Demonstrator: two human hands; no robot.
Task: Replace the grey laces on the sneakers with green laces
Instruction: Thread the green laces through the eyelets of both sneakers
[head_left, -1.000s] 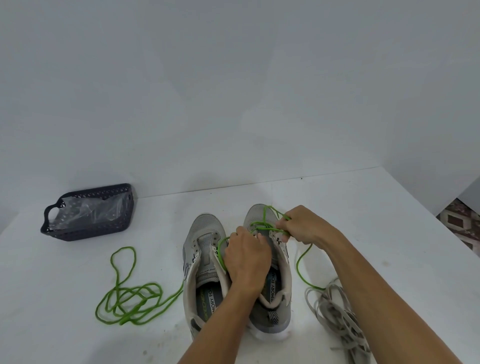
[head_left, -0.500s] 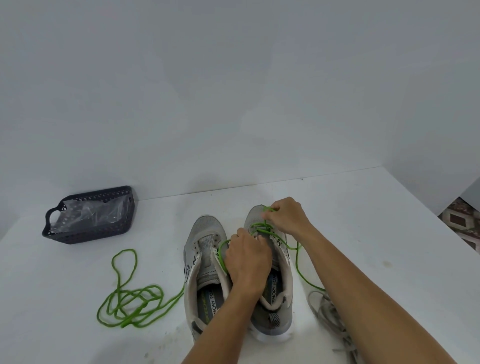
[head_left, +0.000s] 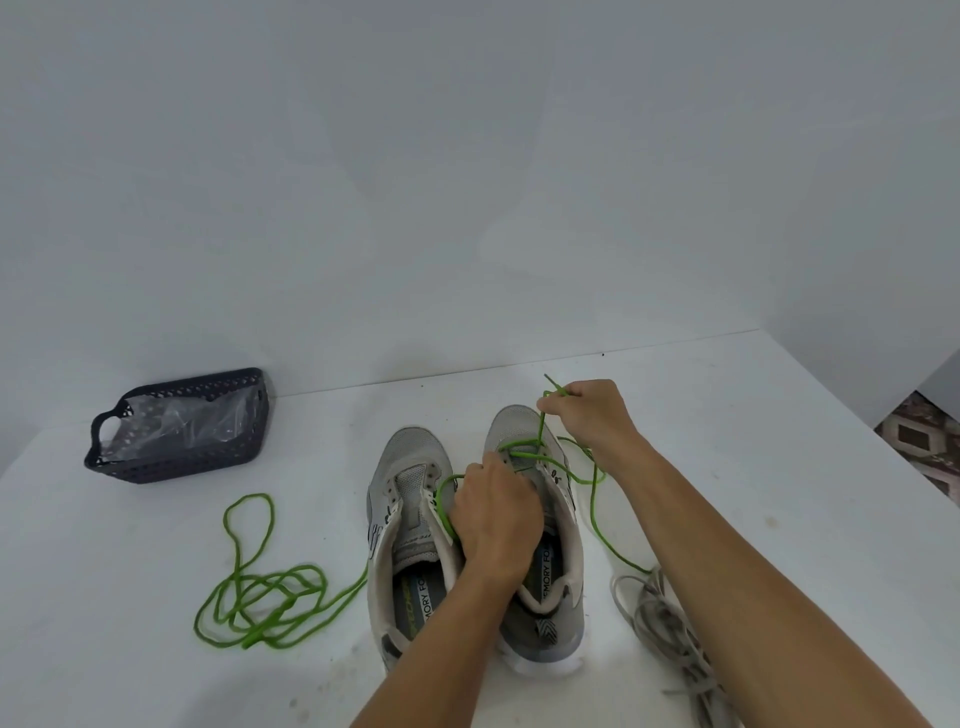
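1. Sneakers sit side by side at the 6 o'clock edge of the white surface (head_left: 727, 467), toes pointing to 12: the left sneaker (head_left: 410, 530) unlaced, the right sneaker (head_left: 540, 519) part-threaded with a green lace (head_left: 595, 499).
2. Since half a second ago the right hand (head_left: 589, 415) has risen from the shoe's toe toward 1 o'clock, drawing the lace end taut out of the front eyelets; its fingers pinch that end, the tip poking up past them.
3. The left hand (head_left: 493, 519) has stayed put, curled over the right sneaker's tongue, with a green loop running out from under it at 9 o'clock; whether it grips the lace or only presses the shoe cannot be told.
4. A second green lace (head_left: 260, 592) lies loosely coiled at 8 o'clock, one end running under the left sneaker.
5. Grey laces (head_left: 670, 629) lie heaped at 4 o'clock, partly under the right forearm.
6. A dark perforated basket (head_left: 156, 467) stands at 10 o'clock, near the wall, holding crumpled clear plastic (head_left: 176, 431).
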